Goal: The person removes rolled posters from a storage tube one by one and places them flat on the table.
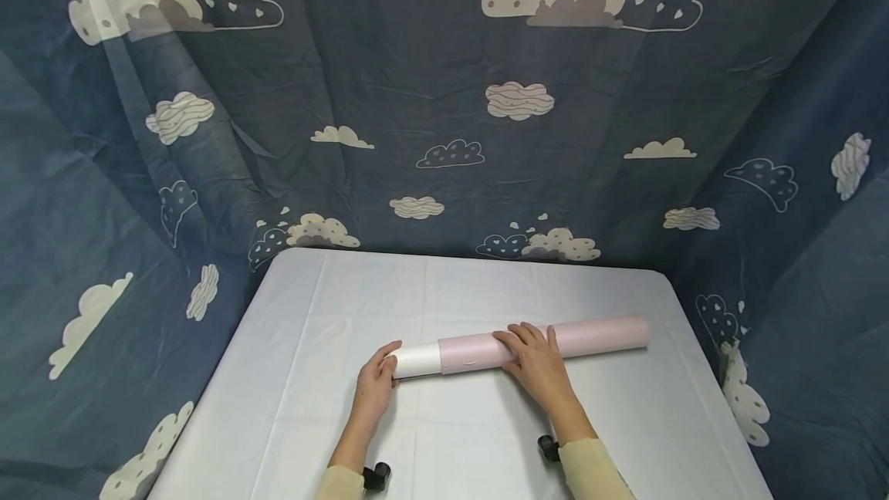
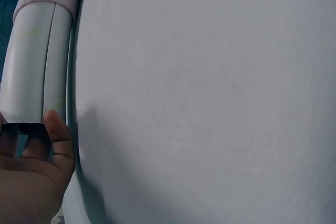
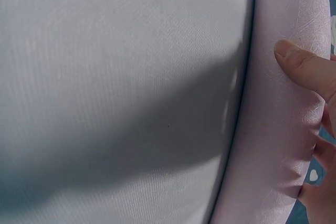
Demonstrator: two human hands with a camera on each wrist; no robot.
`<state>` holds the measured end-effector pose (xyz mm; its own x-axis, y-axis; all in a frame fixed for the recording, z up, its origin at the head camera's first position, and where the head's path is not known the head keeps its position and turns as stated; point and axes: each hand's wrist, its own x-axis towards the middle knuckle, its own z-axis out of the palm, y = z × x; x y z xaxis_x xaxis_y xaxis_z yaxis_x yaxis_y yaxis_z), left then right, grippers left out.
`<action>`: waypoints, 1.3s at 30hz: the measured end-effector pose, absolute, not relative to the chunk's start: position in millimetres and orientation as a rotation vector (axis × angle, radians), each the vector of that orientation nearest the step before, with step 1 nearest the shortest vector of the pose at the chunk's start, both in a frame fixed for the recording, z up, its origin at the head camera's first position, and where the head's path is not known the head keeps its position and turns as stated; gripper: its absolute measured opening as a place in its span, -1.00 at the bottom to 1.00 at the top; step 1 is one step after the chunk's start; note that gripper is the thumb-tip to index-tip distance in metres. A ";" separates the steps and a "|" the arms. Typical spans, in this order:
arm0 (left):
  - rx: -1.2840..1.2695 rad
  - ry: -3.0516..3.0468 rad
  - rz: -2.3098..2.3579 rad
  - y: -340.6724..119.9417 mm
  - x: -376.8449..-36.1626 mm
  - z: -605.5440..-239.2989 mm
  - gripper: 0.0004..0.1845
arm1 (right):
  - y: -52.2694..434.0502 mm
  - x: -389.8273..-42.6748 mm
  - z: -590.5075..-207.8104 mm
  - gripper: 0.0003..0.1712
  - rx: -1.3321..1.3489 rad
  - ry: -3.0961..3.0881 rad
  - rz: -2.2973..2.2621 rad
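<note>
Prob. makeshift recording booth: cloud-print backdrop cloth (image 1: 430, 99), white-covered table (image 1: 312, 438).

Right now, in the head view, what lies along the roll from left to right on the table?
Left hand at the roll's end → white inner tube → right hand on the pink roll → pink roll's free end, all on the table.

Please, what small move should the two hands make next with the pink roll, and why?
Probably the left hand should push the white inner tube a little further into the pink roll, while the right hand presses the roll down on the white table. The tube protrudes from the roll's left end, and the left hand's grip is already on that end.
</note>
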<state>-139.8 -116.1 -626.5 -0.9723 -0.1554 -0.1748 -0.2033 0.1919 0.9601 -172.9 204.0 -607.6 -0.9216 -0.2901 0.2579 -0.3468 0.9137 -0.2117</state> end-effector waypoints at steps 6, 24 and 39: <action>-0.357 2.409 1.935 -119.7 -139.1 -627.3 -0.61 | 207.8 -174.0 -608.3 -0.23 0.472 -2.867 0.366; -0.377 2.397 1.945 -128.5 -135.0 -626.8 -0.61 | 219.1 -174.4 -611.2 -0.22 0.439 -2.880 0.367; -0.382 2.391 1.954 -135.3 -137.4 -626.5 -0.60 | 225.6 -177.7 -611.1 -0.21 0.429 -2.826 0.362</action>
<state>-137.4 -135.3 -626.5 -0.9695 -0.1697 -0.1769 -0.2072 0.1813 0.9614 -177.7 225.6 -611.1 -0.9227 -0.2550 0.2892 -0.3196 0.9254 -0.2037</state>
